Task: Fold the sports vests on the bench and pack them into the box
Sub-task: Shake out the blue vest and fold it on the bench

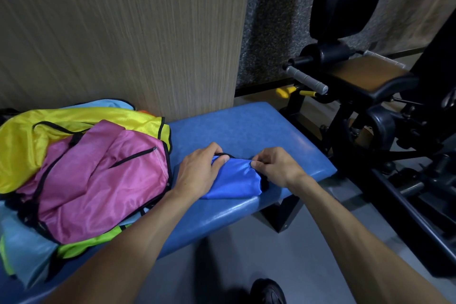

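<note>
Item: blue vest (pixel 232 181), folded small, lying on the blue bench (pixel 249 131) near its front edge, toward the right end.
Left hand (pixel 197 173): laid over the vest's left part, thumb and curled fingers gripping its far edge, where black trim shows.
Right hand (pixel 274 166): fingers bunched, pinching the cloth at the vest's upper right corner.
Step in hand, as judged: squaring off the fold. To do it well, keep the left hand pressing the bundle flat to the bench while the right draws its corner taut and tucks the black binding inside; the slick fabric is likely to spring open if either hold slackens early.
Adjacent: unfolded heap just left of the left hand, pink vest (pixel 103 180) on top, yellow vest (pixel 32 145) behind it, lime and pale blue cloth beneath, filling the bench's left end.
Box: not in view.
Surroundings: black exercise machine (pixel 370 96) beyond the right end; wood-grain wall panel (pixel 123 32) behind.
</note>
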A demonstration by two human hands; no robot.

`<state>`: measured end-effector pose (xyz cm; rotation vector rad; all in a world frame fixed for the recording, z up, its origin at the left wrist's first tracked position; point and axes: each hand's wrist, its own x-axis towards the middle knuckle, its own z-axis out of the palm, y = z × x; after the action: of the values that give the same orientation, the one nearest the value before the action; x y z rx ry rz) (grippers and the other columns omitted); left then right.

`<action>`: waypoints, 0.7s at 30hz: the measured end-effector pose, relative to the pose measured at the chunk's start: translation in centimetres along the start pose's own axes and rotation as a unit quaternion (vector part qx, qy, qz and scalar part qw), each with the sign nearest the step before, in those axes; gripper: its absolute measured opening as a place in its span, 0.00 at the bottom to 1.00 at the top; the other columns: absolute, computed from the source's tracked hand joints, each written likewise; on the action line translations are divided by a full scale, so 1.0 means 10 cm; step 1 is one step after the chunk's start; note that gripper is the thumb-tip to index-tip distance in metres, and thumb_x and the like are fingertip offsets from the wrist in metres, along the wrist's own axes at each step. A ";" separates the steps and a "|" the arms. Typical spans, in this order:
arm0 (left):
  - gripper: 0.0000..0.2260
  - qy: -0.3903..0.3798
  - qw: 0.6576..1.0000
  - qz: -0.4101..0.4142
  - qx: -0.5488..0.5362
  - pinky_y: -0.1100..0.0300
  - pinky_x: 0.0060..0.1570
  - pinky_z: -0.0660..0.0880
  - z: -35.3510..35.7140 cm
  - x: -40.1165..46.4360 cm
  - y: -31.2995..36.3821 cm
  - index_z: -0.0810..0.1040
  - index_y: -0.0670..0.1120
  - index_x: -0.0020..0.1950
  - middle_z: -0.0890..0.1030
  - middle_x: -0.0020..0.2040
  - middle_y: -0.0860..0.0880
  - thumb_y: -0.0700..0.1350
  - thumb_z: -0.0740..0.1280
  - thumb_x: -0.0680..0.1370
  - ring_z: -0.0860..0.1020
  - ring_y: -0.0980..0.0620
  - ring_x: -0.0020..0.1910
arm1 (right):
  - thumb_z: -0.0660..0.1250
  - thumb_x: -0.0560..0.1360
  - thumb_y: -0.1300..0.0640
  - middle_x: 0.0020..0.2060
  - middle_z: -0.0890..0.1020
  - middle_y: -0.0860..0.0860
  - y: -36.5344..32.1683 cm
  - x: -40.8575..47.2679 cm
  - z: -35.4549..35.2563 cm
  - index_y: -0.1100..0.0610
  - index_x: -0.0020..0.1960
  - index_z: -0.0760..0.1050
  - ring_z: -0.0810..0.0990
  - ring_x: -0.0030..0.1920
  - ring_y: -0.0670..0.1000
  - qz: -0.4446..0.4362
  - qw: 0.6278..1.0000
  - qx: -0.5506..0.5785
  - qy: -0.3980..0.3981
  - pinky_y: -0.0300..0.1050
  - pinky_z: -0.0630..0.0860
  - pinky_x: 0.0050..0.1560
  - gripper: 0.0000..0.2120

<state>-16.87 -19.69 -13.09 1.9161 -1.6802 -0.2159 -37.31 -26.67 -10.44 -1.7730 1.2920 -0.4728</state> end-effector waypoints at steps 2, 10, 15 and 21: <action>0.09 -0.005 1.000 0.009 0.006 0.49 0.49 0.73 0.00 -0.01 0.01 0.74 0.49 0.52 0.81 0.48 0.53 0.53 0.60 0.84 0.76 0.49 0.50 | 0.70 0.80 0.58 0.34 0.81 0.50 -0.01 0.02 0.00 0.56 0.43 0.79 0.77 0.36 0.47 0.015 1.000 -0.023 0.007 0.40 0.74 0.40 0.06; 0.09 -0.012 0.996 0.012 -0.089 0.54 0.51 0.71 0.05 0.02 -0.11 0.76 0.45 0.47 0.77 0.45 0.52 0.47 0.63 0.84 0.74 0.51 0.48 | 0.63 0.78 0.62 0.41 0.82 0.53 -0.11 0.01 0.12 0.53 0.41 0.77 0.80 0.44 0.54 0.046 0.992 -0.101 0.057 0.44 0.75 0.41 0.09; 0.05 -0.046 0.986 -0.032 -0.155 0.66 0.48 0.71 -0.14 0.09 -0.29 0.81 0.52 0.44 0.79 0.46 0.53 0.50 0.73 0.78 0.77 0.57 0.46 | 0.65 0.76 0.58 0.46 0.83 0.55 -0.13 -0.05 0.15 0.48 0.40 0.75 0.80 0.49 0.58 0.047 0.984 -0.160 0.068 0.50 0.79 0.51 0.07; 0.01 -0.046 0.992 -0.021 -0.119 0.73 0.44 0.69 -0.48 0.07 -0.48 0.84 0.50 0.48 0.77 0.46 0.53 0.44 0.73 0.78 0.77 0.62 0.40 | 0.64 0.76 0.57 0.50 0.83 0.54 -0.22 -0.03 0.14 0.49 0.38 0.73 0.80 0.52 0.59 0.046 0.971 -0.225 0.064 0.46 0.75 0.48 0.08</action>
<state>-10.34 -18.66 -11.40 1.7874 -1.5935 -0.5042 -35.17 -25.58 -9.42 -2.0644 1.6648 -0.2545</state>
